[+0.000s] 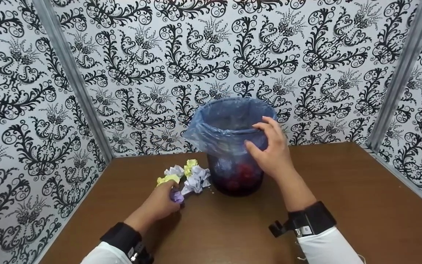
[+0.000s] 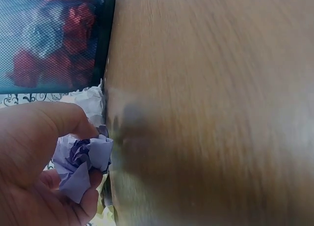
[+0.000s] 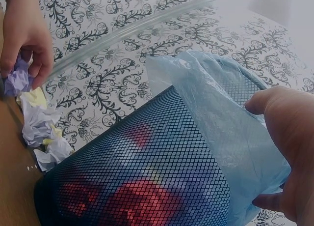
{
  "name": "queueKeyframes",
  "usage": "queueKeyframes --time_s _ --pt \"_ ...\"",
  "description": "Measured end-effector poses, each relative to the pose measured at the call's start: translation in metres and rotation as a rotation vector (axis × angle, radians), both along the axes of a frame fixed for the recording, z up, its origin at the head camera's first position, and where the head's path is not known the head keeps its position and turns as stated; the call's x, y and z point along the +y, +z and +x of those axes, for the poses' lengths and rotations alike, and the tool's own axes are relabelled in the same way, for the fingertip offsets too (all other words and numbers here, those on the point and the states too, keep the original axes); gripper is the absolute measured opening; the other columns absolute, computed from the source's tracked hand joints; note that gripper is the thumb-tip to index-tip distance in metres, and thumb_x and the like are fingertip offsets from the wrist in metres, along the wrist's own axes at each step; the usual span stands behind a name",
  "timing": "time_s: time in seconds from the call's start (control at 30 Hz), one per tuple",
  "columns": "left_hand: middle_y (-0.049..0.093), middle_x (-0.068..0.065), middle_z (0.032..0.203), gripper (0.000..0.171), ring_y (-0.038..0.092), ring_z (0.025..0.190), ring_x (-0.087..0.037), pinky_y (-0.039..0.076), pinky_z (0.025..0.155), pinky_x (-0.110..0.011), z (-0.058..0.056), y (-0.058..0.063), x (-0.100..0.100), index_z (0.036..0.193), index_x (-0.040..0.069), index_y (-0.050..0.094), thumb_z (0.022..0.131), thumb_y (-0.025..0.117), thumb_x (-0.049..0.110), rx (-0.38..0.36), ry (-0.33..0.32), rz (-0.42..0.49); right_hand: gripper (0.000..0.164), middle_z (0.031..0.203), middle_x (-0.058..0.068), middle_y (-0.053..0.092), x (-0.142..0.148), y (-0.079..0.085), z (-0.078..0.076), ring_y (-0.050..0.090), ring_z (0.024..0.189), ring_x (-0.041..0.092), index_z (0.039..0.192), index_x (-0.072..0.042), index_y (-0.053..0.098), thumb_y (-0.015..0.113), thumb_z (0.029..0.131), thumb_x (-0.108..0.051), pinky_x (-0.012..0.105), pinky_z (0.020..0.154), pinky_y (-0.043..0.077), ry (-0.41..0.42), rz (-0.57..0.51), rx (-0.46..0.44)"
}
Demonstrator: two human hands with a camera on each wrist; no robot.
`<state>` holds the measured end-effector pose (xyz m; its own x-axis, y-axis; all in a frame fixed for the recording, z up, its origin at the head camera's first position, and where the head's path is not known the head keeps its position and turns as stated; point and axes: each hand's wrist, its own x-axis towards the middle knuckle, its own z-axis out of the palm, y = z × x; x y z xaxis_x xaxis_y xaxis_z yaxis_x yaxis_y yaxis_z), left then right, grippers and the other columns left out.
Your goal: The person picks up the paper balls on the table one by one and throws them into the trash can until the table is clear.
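Observation:
My left hand point(image 1: 161, 201) pinches a crumpled purple paper ball point(image 2: 84, 159) between thumb and fingers, low over the table. Beside it lies a small pile of crumpled paper: white balls point(image 1: 196, 179) and yellow balls point(image 1: 169, 179). A dark mesh wastebasket point(image 3: 162, 152) stands upright to the right of the pile, lined with a translucent blue bag point(image 1: 214, 137) folded over its rim. Red and white crumpled balls point(image 2: 54, 44) show through the mesh. With bent fingers at the rim and thumb against the outside of the bag, my right hand point(image 1: 275, 150) holds the wastebasket's near right side.
The brown wooden table point(image 1: 335, 194) extends to both sides of the wastebasket. Behind it rise white panels point(image 1: 141, 73) with black scrollwork, joined by grey metal posts point(image 1: 73, 80). Black straps point(image 1: 311, 218) circle both wrists over white sleeves.

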<state>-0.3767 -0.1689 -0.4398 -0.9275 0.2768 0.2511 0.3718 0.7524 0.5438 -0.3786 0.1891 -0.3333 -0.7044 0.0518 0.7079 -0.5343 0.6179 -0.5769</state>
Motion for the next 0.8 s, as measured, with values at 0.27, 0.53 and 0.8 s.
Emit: queueKeyframes --time_s 0.27,0.53,0.8 --pt "0.061 -0.004 0.091 0.042 0.057 0.082 -0.019 0.048 0.071 -0.033 0.005 0.001 -0.007 0.103 0.010 0.062 0.067 0.083 0.004 0.010 0.049 -0.010 0.051 0.155 0.011 0.047 -0.001 -0.002 -0.002 0.043 0.145 0.036 0.128 -0.012 0.065 0.081 0.082 -0.028 0.060 0.118 0.030 0.013 -0.006 0.048" --pt "0.063 -0.006 0.096 0.044 0.060 0.086 -0.019 0.051 0.075 -0.034 0.008 0.018 -0.014 0.106 0.009 0.063 0.066 0.075 -0.002 0.029 0.084 0.052 0.051 0.157 0.008 0.045 -0.001 0.000 0.000 0.042 0.145 0.036 0.129 -0.016 0.064 0.081 0.083 -0.031 0.062 0.118 0.029 0.011 0.003 0.019" --pt "0.064 -0.011 0.111 0.046 0.062 0.096 -0.022 0.056 0.086 -0.039 0.008 0.055 -0.017 0.119 0.004 0.063 0.074 0.075 0.002 0.062 0.088 0.035 0.052 0.157 0.009 0.044 0.000 0.000 0.000 0.041 0.146 0.036 0.130 -0.016 0.063 0.081 0.083 -0.030 0.063 0.118 0.028 0.007 0.005 0.011"
